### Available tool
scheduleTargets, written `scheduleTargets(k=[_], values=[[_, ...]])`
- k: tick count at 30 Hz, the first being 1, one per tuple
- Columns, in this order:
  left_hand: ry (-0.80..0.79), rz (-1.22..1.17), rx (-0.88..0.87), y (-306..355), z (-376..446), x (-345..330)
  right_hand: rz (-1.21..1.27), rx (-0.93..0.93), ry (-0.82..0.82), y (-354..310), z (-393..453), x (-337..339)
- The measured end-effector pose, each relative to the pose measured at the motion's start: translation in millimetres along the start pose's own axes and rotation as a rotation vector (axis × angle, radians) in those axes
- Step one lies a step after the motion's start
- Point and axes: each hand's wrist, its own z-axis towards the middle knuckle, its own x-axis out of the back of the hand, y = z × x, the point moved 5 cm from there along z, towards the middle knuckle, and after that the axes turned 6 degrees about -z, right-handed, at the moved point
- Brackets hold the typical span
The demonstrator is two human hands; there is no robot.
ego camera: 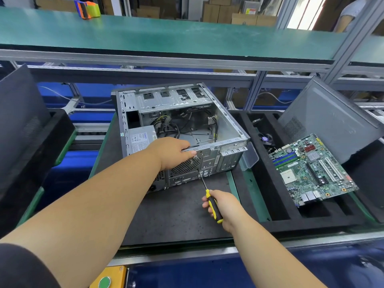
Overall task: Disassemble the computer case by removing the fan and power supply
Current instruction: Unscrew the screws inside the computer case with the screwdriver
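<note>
Computer case (226,142) lies on its side with the open face up, at the far middle of the dark foam mat (176,215) on the workbench. Its rear panel faces the person. Inside, the power supply (141,140) sits in the near left corner, and loose cables (168,127) lie across the floor of the case.

The left hand (172,151) rests over the top edge of the rear panel, fingers curled over the rim just above the round fan grille (187,166), holding the case. The right hand (223,206) is wrapped around the yellow-and-black handle of a screwdriver (213,205); the shaft runs up and left, and its tip meets the rear panel at the lower right edge of the grille.

Right of the mat, a black foam tray (259,183) carries a green motherboard (311,169) at its near right part, with a grey side panel (332,119) leaning behind it.
</note>
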Motion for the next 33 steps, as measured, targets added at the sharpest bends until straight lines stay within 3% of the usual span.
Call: scheduleTargets(k=[12,22,27,33], values=[[0.005,-0.001,-0.004,0.5,0.0,0.0,-0.124,0.164,0.042,2.5,11.3,9.1],[-0.001,-0.009,-0.01,0.3,0.4,-0.6,-0.089,0.138,0.035,3.6,11.8,8.2],[0.009,-0.007,-0.017,0.0,0.6,-0.9,0.068,0.011,-0.044,6.8,10.5,1.5],[0.014,-0.004,-0.023,0.7,0.3,-0.6,-0.065,0.047,-0.014,10.1,18.7,1.8]])
